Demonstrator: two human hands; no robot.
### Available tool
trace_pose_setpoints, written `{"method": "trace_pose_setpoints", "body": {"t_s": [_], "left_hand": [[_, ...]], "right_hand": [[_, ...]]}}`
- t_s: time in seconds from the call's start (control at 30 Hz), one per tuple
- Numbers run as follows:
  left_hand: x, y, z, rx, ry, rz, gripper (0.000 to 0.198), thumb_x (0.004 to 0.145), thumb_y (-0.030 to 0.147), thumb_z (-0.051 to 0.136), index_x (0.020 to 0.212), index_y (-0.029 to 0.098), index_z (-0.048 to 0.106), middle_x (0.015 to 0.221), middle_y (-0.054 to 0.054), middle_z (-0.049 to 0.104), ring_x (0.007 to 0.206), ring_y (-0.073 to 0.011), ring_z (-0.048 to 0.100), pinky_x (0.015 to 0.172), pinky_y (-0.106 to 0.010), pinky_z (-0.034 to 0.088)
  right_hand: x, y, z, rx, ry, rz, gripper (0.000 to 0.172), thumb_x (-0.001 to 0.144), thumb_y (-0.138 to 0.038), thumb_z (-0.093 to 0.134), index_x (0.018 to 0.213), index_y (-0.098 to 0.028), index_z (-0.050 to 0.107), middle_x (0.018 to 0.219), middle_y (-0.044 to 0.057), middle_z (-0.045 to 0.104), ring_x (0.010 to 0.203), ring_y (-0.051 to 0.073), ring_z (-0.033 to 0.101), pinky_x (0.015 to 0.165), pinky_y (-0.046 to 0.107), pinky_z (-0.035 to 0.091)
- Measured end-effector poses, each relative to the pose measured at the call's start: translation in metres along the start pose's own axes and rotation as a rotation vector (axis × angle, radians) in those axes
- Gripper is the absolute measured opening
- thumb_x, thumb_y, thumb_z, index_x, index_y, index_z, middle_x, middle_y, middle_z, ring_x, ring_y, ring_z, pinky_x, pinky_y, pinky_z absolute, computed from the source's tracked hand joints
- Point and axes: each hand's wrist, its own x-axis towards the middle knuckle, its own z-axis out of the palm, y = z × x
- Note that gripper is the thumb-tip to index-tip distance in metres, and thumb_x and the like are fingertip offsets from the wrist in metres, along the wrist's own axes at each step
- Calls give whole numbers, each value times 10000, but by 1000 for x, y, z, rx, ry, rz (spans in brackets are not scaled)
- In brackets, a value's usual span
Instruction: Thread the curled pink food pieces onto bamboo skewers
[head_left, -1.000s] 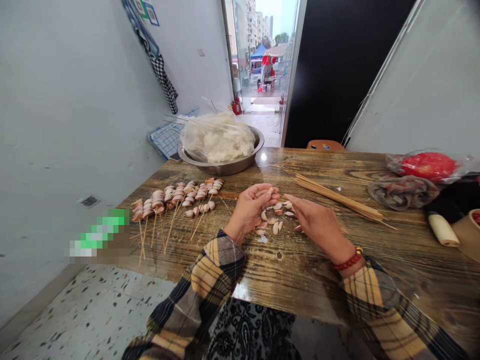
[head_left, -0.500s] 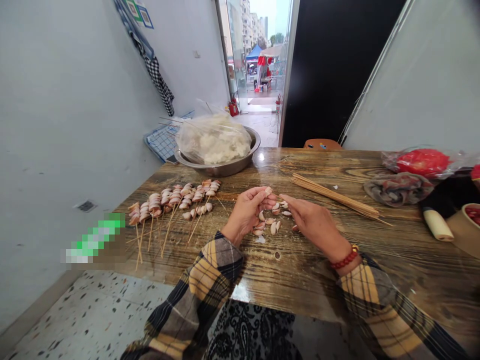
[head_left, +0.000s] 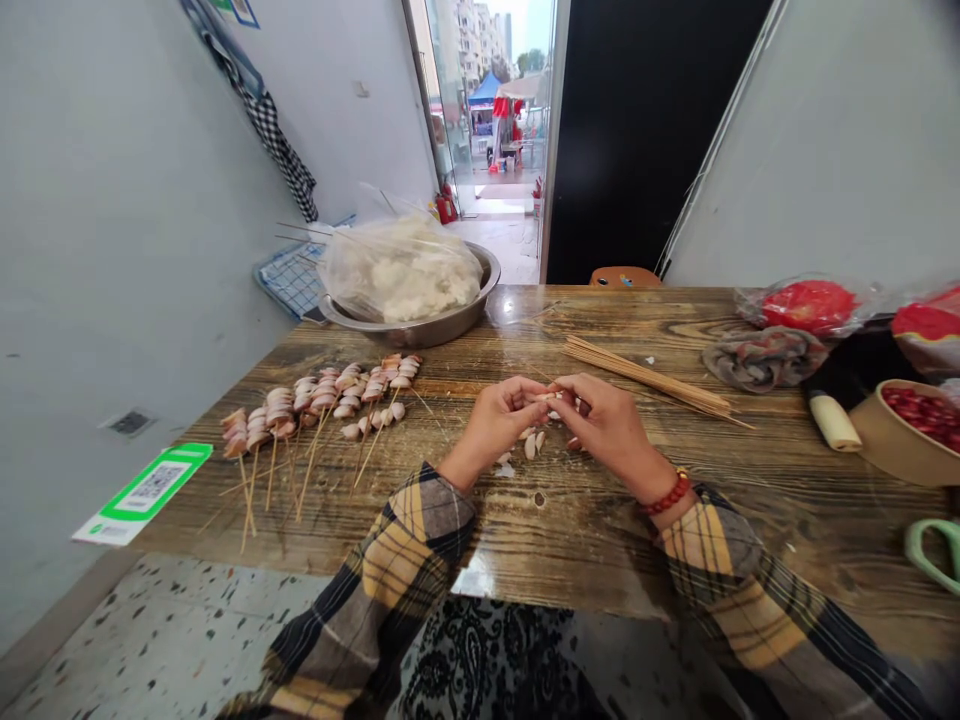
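Fingertips almost meeting, my left hand (head_left: 501, 415) and my right hand (head_left: 611, 425) work together above the middle of the table. My left hand is closed in a pinch on a pale garlic clove (head_left: 551, 397). My right hand is closed too, on a thin bamboo skewer that its fingers largely hide. Loose garlic cloves (head_left: 534, 443) lie on the wood under both hands, partly covered by them. To the left lie several skewers threaded with garlic cloves (head_left: 280, 405), their bare sticks pointing toward me.
A bundle of bamboo skewers (head_left: 652, 380) lies right of centre. At the back left stands a metal basin (head_left: 442, 328) with a bulging plastic bag (head_left: 405, 270). On the right are a crumpled cloth (head_left: 765, 358), a tub of red pieces (head_left: 892, 450) and green-handled scissors (head_left: 922, 550).
My right hand has moved in against my left, and the fingertips now meet around the clove. The stick seen between them before is now hidden. The view has turned slightly right.
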Motion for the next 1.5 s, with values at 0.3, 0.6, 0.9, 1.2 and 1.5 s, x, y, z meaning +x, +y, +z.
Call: {"method": "trace_pose_setpoints", "body": {"t_s": [0.3,0.6,0.9,1.2,1.5], "left_hand": [[-2,-1,2,-41,-51,-19,307,658,294,790,878,133,650,741,-30,686,615,-111,611,610,-228,485],[-3,-1,3,-16,-49,8,317,673,348,783,840,127,629,664,-20,665,575,-108,614,577,-220,489],[-4,2,1,-89,-22,-13,304,678,315,783,834,134,595,745,-44,701,618,-116,639,579,-212,490],[-1,1,-4,-198,0,-92,289,713,332,758,851,124,613,741,-52,698,597,-94,628,586,-194,488],[0,-7,-1,-212,-131,-157,358,665,325,801,900,101,651,754,-64,699,641,-117,653,638,-220,515]], "right_hand": [[1,4,1,-67,-78,13,155,939,-329,491,911,-200,571,836,29,644,765,171,591,659,267,426],[-2,4,9,-152,-142,13,180,984,-314,344,990,-204,486,861,57,639,787,201,604,666,291,428],[4,9,-3,-144,23,73,251,975,-313,336,901,-194,543,755,42,618,676,179,571,619,273,401],[3,9,-3,24,7,35,254,931,-359,466,904,-200,663,783,28,679,684,163,605,632,265,424],[0,0,1,-9,2,-3,194,911,-321,535,793,-193,620,736,18,610,691,158,564,608,256,389]]}}
